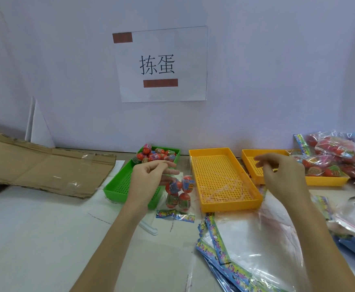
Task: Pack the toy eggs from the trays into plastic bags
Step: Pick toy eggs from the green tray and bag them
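Empty plastic bags (pixel 235 256) stacked on surface nearest, just in front of middle yellow tray (pixel 223 180). Left of tray, left hand (pixel 151 175) pinches top of clear bag (pixel 177 194) holding four toy eggs — bag hangs. Right of tray, right hand (pixel 279 173), fingers loosely curled, holding nothing visible. Beyond-left: green tray (pixel 117 186), loose eggs (pixel 153 155) at far end.

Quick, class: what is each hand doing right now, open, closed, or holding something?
Left hand: pinches the top of the plastic bag with toy eggs in it.
Right hand: fingers loosely curled; cannot be told whether it holds anything.

glossy clear plastic bags (pixel 254 245), perforated plastic trays (pixel 220 178), rough cardboard (pixel 45 167).
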A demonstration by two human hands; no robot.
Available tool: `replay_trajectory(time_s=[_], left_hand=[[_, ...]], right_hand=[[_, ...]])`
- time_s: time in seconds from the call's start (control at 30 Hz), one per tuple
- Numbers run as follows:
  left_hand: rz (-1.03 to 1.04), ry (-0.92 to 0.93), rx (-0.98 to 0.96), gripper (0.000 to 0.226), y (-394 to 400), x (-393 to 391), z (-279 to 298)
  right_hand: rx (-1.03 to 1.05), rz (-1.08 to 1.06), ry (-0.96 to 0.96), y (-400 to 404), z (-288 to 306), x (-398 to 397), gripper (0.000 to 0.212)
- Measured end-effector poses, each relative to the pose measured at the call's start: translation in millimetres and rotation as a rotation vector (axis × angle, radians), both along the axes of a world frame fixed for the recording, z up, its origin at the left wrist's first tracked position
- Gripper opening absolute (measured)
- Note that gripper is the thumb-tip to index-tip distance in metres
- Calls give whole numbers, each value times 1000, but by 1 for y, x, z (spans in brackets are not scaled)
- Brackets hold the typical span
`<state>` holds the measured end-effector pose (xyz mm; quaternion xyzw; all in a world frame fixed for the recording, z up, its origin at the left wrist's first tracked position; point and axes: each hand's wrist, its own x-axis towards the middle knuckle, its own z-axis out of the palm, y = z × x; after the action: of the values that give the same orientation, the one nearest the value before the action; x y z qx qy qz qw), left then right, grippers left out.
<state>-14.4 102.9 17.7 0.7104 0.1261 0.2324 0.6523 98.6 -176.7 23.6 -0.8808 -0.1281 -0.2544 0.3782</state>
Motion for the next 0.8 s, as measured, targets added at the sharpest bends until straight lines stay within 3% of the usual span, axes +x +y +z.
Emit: replay_trajectory(time_s=[0.07,0.13,0.23,0.43,0.6,0.73,0.8], left_hand=[[-19,-17,-11,26,-1,0,2],[-32,-42,-23,25,-1,0,3],[-65,-66,-31,25,-2,-1,4],[-138,-93,-35,24,-3,-2,4],[-297,10,-125,34,2,-1,7],[-306,-5,-20,21,4,-1,0],[-283,-30,-24,19,3,-1,-3]], right_hand=[[178,132,-31,19,6,-12,24],[319,361,111,44,7,-26,16],[316,557,330,75,-2,-44,25],[442,510,339,92,-15,-53,5],[524,468,413,90,-15,-52,10],[537,491,437,89,-15,-51,10],[534,492,458,91,-11,-53,22]])
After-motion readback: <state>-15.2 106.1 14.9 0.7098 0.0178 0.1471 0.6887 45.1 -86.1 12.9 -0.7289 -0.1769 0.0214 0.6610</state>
